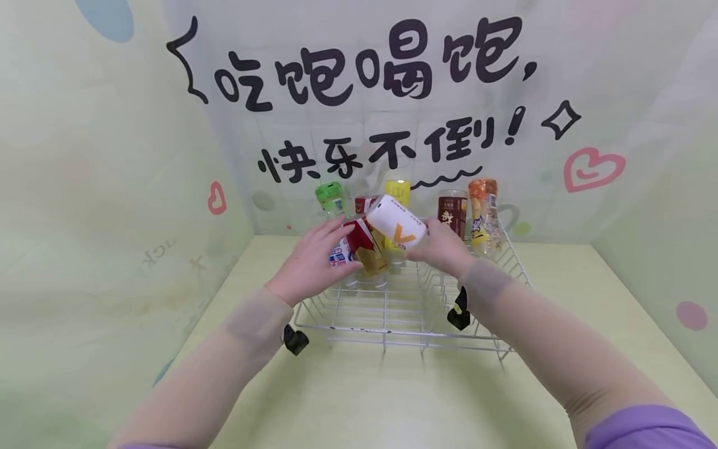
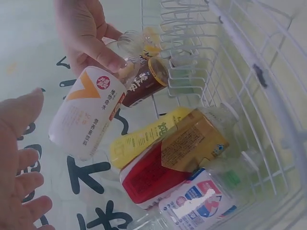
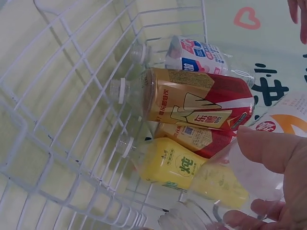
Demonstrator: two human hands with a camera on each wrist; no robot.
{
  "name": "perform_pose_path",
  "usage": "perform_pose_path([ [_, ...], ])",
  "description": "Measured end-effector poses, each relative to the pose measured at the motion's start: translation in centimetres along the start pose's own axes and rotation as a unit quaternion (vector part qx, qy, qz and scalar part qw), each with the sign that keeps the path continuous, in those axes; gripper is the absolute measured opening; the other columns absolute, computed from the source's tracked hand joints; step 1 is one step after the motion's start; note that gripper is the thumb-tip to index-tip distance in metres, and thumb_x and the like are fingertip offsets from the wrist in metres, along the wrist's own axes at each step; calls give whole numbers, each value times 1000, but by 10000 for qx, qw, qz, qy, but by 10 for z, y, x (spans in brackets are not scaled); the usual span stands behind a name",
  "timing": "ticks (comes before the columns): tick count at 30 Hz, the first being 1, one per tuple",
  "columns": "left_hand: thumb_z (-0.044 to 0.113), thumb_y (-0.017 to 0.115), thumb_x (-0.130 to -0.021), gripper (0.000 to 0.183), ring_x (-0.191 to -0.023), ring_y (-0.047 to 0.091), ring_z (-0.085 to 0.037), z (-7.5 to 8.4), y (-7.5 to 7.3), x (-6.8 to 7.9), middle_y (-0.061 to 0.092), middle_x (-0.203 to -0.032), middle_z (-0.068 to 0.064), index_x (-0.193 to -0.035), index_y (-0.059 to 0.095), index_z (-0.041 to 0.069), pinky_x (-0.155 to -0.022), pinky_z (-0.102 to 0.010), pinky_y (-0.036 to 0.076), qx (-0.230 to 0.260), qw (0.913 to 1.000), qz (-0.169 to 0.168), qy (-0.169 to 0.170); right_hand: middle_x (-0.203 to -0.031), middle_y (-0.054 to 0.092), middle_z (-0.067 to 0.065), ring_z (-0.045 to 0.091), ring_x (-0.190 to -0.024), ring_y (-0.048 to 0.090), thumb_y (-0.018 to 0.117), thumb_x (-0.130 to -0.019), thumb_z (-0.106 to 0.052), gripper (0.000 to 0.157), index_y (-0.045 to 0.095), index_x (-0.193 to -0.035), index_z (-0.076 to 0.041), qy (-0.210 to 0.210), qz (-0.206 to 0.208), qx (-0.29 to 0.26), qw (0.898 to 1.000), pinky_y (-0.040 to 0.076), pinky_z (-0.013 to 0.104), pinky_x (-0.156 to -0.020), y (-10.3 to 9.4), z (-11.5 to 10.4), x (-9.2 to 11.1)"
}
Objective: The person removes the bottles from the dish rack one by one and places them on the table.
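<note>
My right hand [image 1: 443,249] grips a clear plastic bottle with a white label and orange V [image 1: 397,221], tilted above the wire rack [image 1: 359,332]. Spread fingers of my left hand [image 1: 316,259] stand beside the bottles on the left; in the left wrist view this hand [image 2: 21,163] holds nothing. Upside down in the rack are a red-and-gold bottle [image 3: 201,98], another like it [image 3: 192,139] mostly hidden behind, a yellow-label bottle [image 3: 168,163] and a bottle with a white, blue and pink label [image 2: 194,201].
On the rack's right side stand a brown-label bottle [image 1: 452,215] and an orange-label bottle [image 1: 485,212]. A green-topped bottle [image 1: 330,194] is at the back left. The rack sits on a pale table [image 1: 392,399], with a printed curtain [image 1: 359,125] behind it.
</note>
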State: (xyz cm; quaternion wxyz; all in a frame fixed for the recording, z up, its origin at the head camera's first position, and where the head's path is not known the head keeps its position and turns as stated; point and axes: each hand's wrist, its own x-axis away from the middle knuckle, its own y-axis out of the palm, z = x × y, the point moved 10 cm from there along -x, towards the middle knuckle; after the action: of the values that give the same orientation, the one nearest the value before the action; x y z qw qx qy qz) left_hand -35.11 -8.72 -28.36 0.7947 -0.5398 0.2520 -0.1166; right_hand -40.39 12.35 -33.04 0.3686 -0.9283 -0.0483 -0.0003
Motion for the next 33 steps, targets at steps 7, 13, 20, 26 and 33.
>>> perform_pose_path([
  [7,50,65,-87,74,-143,21,-29,30,3,-23,25,-157,-4,-147,39,15,-117,-45,15,-811,9960,-55,374,-119,55,13,29,-103,56,83,-73,-21,76,42,-135,-3,-328,107,1103,9933,49,46,-89,-3,-9,4],
  [13,52,64,-87,73,-142,24,-31,46,16,-36,28,-156,-7,-146,41,14,-117,-49,12,-1606,9855,-70,548,-125,52,16,31,-107,55,82,-76,-21,72,44,-134,-3,-609,179,1970,9783,50,49,-90,-3,-21,12],
  [20,52,64,-87,76,-143,21,-30,51,37,-49,24,-158,-4,-149,36,18,-117,-50,8,-2008,9777,-307,528,-124,55,18,34,-104,57,81,-75,-21,71,45,-133,-2,-1238,593,2965,9451,53,50,-82,-2,-35,23],
  [26,49,68,-85,79,-142,23,-30,56,48,-55,28,-156,-5,-150,35,19,-117,-49,10,-2019,9770,-402,547,-130,53,18,36,-110,54,82,-76,-25,74,44,-137,-3,-1440,848,3395,9256,47,53,-94,1,-42,32],
  [33,48,71,-83,85,-137,31,-30,57,55,-58,33,-153,-6,-152,29,19,-116,-48,18,-2099,9757,-328,538,-135,51,17,35,-123,49,80,-79,-23,74,44,-140,-4,-1849,1166,3454,9127,38,51,-105,2,-49,41],
])
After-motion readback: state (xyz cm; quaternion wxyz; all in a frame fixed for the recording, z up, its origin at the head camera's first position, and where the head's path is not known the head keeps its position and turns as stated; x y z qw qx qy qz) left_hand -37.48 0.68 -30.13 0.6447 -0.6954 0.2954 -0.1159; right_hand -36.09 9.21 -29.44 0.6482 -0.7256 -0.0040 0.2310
